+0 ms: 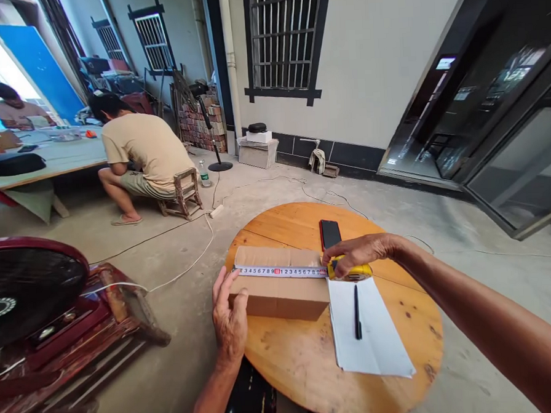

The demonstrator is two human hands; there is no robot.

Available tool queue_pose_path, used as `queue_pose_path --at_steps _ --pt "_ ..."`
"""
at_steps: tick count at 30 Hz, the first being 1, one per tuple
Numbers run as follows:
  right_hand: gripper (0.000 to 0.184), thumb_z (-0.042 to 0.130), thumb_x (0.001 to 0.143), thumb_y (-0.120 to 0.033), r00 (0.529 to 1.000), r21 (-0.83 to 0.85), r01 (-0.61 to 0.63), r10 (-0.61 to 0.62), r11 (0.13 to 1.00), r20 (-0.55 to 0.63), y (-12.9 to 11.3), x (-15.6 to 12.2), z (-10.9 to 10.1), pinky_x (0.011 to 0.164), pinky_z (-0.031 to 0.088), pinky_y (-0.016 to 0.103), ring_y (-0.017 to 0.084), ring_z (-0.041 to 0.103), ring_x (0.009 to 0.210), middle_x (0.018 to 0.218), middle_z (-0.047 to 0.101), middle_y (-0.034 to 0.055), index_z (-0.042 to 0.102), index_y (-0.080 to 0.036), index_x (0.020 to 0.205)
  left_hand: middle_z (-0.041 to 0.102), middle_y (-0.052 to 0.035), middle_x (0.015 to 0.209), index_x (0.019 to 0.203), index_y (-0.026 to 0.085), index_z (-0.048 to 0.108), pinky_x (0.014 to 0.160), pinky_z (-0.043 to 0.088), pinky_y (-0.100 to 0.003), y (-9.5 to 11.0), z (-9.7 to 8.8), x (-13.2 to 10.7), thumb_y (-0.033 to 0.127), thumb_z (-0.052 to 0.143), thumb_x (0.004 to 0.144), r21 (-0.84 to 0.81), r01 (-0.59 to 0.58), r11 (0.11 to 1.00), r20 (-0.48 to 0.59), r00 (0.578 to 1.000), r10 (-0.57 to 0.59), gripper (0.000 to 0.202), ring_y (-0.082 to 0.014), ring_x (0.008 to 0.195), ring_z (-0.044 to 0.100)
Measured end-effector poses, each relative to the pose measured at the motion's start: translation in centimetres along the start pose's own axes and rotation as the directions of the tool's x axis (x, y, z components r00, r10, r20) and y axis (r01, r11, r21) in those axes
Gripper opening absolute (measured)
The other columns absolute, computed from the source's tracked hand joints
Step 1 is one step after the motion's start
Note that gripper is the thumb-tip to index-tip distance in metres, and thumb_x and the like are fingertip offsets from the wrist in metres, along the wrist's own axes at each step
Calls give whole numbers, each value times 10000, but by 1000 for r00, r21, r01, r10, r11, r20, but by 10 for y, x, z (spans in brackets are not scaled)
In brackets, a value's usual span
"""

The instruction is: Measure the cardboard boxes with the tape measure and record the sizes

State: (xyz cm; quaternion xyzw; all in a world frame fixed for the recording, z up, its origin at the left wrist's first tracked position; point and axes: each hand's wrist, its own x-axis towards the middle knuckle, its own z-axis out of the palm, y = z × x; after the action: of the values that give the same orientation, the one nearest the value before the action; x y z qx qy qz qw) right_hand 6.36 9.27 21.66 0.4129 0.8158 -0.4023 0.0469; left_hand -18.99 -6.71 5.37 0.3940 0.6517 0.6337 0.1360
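Note:
A brown cardboard box [280, 295] lies on a round wooden table [293, 372]. The blade of a tape measure [302, 271] stretches across the box's top, from its left end to its right edge. My left hand [230, 317] grips the box's left end, with fingertips at the end of the blade and the thumb on the box's near side. At the right edge, my right hand [354, 253] is closed on the yellow tape measure case [359, 272]. White paper sheets [379, 343] with a black pen [357, 313] on top lie just below that hand.
Beyond my right hand lies a phone [330, 233]. A fan [26, 300] rests on a wooden chair [125, 331] at left. Farther back, a person [145, 145] sits on a small chair by a long table [79, 156]. Cables [208, 241] cross the floor.

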Motion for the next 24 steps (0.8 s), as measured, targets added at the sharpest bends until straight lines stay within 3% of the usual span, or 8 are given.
queue_pose_path --at_steps 2,3,9,20,24 --pt "303 687 707 -311 962 -67 -44 60 997 267 5 2 -3 685 461 253 183 619 788 839 673 8 717 -187 982 477 -72 1461 1158 225 647 1097 368 -369 -3 1 0 323 533 846 -2 2 1000 -13 1000 -2 346 -280 1330 457" --pt "325 658 733 -318 936 -82 -59 84 995 341 8 2 -5 680 452 249 184 613 805 864 668 11 700 -194 1030 489 -75 1449 1152 223 646 1094 371 -372 -5 2 0 325 535 841 -3 -2 1000 -18 1000 2 346 -279 1324 462" --pt "329 621 748 -304 932 80 -92 58 993 357 18 -4 -6 631 426 254 163 577 719 810 651 0 682 -194 1052 544 -87 1391 1174 207 629 1117 347 -386 -9 5 0 350 521 842 -3 -34 999 -20 999 34 378 -273 1306 482" --pt "233 632 713 -285 946 71 -79 52 994 319 15 0 -1 595 414 248 160 568 679 749 639 -7 699 -181 911 568 -83 1365 1224 197 621 1116 363 -381 -5 3 0 376 510 860 31 4 1000 -7 1000 -4 421 -276 1294 492" --pt "228 644 706 -282 950 116 -106 66 988 304 12 -2 -1 567 417 242 163 573 660 736 640 -1 707 -183 901 511 -77 1430 1361 226 530 1136 336 -383 -5 3 -1 353 505 892 3 -11 1000 2 1000 11 487 -260 1327 461"
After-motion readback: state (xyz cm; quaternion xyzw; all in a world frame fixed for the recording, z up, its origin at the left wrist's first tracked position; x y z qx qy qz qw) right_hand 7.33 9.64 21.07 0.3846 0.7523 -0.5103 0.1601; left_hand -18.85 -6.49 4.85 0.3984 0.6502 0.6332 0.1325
